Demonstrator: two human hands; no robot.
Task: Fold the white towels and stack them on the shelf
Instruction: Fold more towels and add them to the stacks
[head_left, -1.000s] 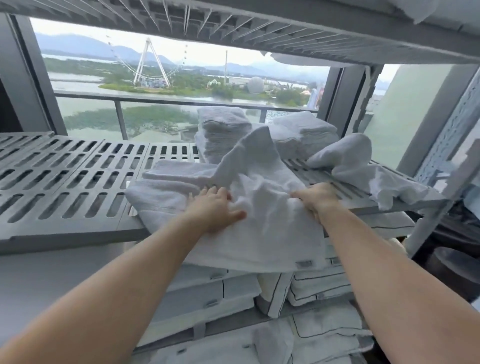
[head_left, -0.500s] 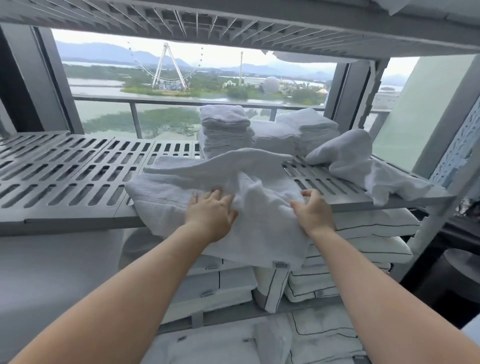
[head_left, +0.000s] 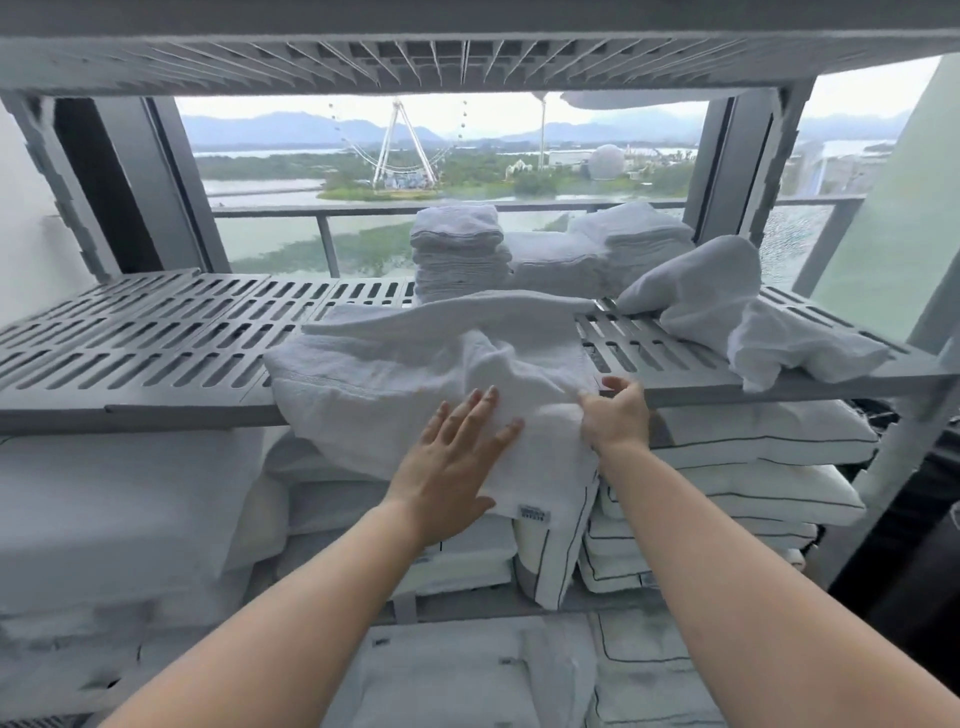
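Left hand (head_left: 457, 462) now lies flat with fingers spread on the white towel (head_left: 415, 384), which drapes over the slatted shelf (head_left: 156, 358) edge; a moment ago it was bunched higher. Right of it, the right hand (head_left: 618, 415) pinches the towel's edge. Beyond both, folded stacks (head_left: 460, 249) wait; smoothing suggests the next fold.

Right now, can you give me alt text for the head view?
Left hand lies flat on a white towel draped over the grey slatted shelf edge, while the right hand pinches its right side. Folded towel stacks sit behind.
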